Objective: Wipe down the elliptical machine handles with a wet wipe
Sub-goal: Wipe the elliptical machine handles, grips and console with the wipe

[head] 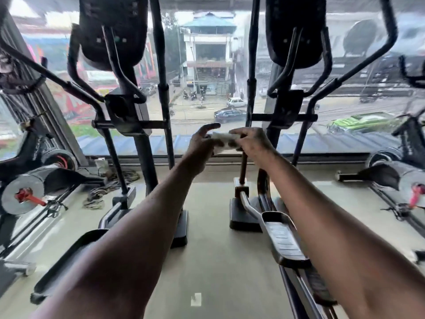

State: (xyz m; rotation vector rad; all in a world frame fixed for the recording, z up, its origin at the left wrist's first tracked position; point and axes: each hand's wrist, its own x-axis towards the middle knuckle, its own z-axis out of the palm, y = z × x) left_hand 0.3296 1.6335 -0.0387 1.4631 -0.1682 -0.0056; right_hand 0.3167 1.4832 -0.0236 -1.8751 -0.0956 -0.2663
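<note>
**Wipe in hand, handles not yet touched**

Gym floor by a big street-facing window, between 2 black elliptical machines. Small white wet wipe (224, 140) is held in mid-air between both hands: left hand (201, 146) and right hand (249, 141) each pinch an end. It touches neither the black curved handle (322, 65) nor any other, so all the wiping looks left to do.

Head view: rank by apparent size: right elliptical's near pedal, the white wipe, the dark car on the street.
1. Pedal, largest, though it is nearest the camera.
2. Wipe, held between left hand and right hand, partly hidden.
3. Dark car. It looks close to the wipe in size and is far off, so ranks 2 and 3 are unsure.
</note>
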